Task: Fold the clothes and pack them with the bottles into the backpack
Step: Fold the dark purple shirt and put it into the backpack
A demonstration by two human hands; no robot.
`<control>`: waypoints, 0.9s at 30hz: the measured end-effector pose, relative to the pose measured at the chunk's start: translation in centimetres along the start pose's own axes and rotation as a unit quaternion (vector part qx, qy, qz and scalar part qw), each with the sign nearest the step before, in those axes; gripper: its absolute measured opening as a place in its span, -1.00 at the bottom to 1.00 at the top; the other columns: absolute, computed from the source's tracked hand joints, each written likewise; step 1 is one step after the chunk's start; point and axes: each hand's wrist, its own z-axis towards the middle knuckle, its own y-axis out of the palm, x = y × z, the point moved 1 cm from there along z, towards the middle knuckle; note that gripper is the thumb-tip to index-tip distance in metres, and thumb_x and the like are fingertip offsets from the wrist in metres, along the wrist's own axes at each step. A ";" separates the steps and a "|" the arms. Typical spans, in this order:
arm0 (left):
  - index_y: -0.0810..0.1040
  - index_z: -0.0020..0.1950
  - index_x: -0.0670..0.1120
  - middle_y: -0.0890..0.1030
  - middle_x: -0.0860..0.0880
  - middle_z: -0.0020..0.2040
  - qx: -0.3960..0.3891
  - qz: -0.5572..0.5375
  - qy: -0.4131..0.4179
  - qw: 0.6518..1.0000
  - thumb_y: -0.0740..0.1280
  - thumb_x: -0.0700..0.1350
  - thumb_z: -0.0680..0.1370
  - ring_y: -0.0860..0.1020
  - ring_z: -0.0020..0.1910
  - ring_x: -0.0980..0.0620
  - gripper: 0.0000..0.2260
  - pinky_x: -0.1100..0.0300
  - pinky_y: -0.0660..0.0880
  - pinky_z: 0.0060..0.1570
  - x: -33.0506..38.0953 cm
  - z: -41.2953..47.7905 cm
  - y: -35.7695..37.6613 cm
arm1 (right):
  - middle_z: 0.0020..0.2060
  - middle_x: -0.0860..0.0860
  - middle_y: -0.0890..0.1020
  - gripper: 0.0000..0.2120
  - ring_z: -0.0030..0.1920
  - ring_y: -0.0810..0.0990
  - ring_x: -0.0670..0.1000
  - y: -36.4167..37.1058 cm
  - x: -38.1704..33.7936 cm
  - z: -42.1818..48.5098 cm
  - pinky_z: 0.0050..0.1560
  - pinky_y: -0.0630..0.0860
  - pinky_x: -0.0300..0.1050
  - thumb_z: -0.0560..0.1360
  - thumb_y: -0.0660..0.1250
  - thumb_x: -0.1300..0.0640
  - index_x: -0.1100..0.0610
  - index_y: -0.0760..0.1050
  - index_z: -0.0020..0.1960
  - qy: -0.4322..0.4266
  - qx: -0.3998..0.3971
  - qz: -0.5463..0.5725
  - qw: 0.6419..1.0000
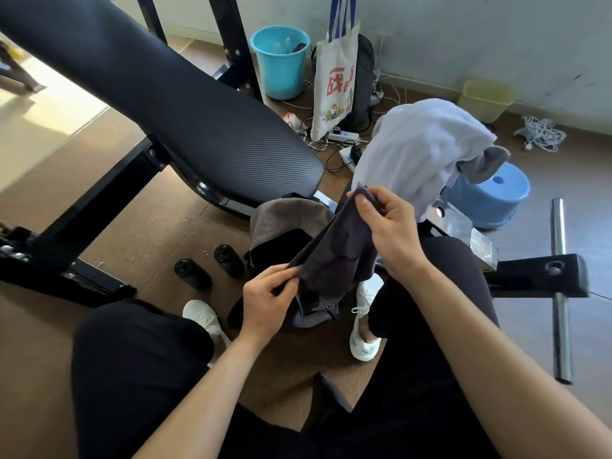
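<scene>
Seated, one dark garment (334, 256) stretched between two hands: lower corner pinched in the left hand (268, 301), fingers (287, 275) curled on the cloth; top corner pinched by the right hand (392, 236), thumb against fingers. Just beneath, one open backpack (284, 220) on the floor (149, 233) between two white shoes (364, 346). Left of it, two dark bottles (192, 273) upright, close together. Farther back, one white garment (414, 150) and one grey garment (486, 160) draped right of the black bench (165, 104).

We read only one print: the white tote bag (336, 61) carries large red Chinese characters. The first looks like 战; the second sits on a crease and we can't make it out. The cartoon graphics below have lettering too small to read.
</scene>
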 end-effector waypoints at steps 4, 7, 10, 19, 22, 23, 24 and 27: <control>0.73 0.08 -0.15 0.68 0.11 -0.02 0.004 0.034 0.018 0.999 0.45 -0.31 0.55 0.65 0.00 0.22 -0.84 0.39 0.52 0.03 -0.6 0.2 -0.5 | -0.28 -0.14 0.64 -0.85 -0.22 0.60 -0.17 -0.7 -0.2 0.8 -0.17 0.56 -0.27 0.65 0.31 0.25 0.13 0.65 0.01 0.000 0.029 -0.005 1.000; 0.72 0.05 -0.10 0.67 0.09 -0.04 -0.023 0.094 0.019 0.995 0.46 -0.22 0.56 0.64 -0.06 0.18 -0.90 0.35 0.54 -0.04 -1.3 0.0 -0.7 | -0.28 -0.14 0.63 -0.83 -0.21 0.57 -0.16 -0.7 -0.2 1.1 -0.14 0.51 -0.28 0.65 0.29 0.26 0.10 0.65 0.01 -0.009 0.026 -0.013 1.000; 0.71 0.02 -0.06 0.69 0.10 -0.06 -0.038 0.147 0.028 0.988 0.48 -0.16 0.53 0.64 -0.11 0.17 -0.91 0.35 0.54 -0.11 -1.3 -0.3 -0.8 | -0.22 -0.10 0.63 -0.84 -0.16 0.56 -0.14 -0.3 -0.4 1.2 -0.06 0.50 -0.24 0.65 0.29 0.26 0.14 0.65 0.05 -0.028 0.015 -0.024 0.999; 0.76 -0.04 -0.01 0.73 0.09 -0.12 -0.063 0.191 -0.081 0.976 0.49 -0.04 0.48 0.68 -0.12 0.04 -0.89 0.02 0.61 -0.07 -2.6 0.4 -1.7 | -0.18 -0.07 0.67 -0.84 -0.11 0.59 -0.06 -0.4 -1.4 2.2 0.00 0.50 -0.08 0.63 0.30 0.23 0.07 0.66 0.04 -0.077 -0.013 -0.035 0.996; 0.76 0.01 -0.02 0.73 0.08 -0.09 -0.048 0.181 -0.089 0.978 0.49 -0.09 0.53 0.67 -0.09 0.08 -0.91 0.16 0.54 -0.06 -3.0 1.5 -3.2 | -0.17 0.07 0.67 -0.83 -0.11 0.57 -0.02 -1.2 -1.0 3.0 0.00 0.50 -0.07 0.63 0.31 0.24 0.04 0.65 0.02 -0.066 0.006 -0.050 0.997; 0.76 0.03 -0.04 0.73 0.06 -0.07 -0.038 0.168 -0.099 0.980 0.49 -0.11 0.54 0.66 -0.08 0.10 -0.91 0.22 0.52 -0.05 -3.1 2.1 -4.0 | -0.15 0.16 0.68 -0.82 -0.11 0.56 -0.01 -1.6 -0.7 3.2 -0.01 0.50 -0.06 0.62 0.32 0.25 0.02 0.65 0.00 -0.063 0.014 -0.064 0.996; 0.75 0.05 -0.06 0.72 0.05 -0.07 -0.024 0.151 -0.106 0.983 0.48 -0.14 0.55 0.65 -0.08 0.11 -0.90 0.24 0.51 -0.02 -3.0 2.7 -4.8 | -0.11 0.25 0.69 -0.81 -0.12 0.55 0.00 -2.1 -0.3 3.6 -0.02 0.50 -0.05 0.61 0.34 0.26 0.00 0.64 -0.01 -0.062 0.020 -0.084 0.994; 0.72 0.06 0.00 0.69 0.12 -0.09 0.029 0.089 -0.117 0.989 0.44 -0.21 0.58 0.64 -0.06 0.17 -0.86 0.26 0.51 0.03 -2.1 4.7 -7.7 | -0.11 0.24 0.69 -0.75 -0.17 0.55 0.01 -3.5 0.5 4.2 -0.08 0.50 -0.03 0.56 0.36 0.32 -0.03 0.63 -0.08 -0.053 0.010 -0.158 0.986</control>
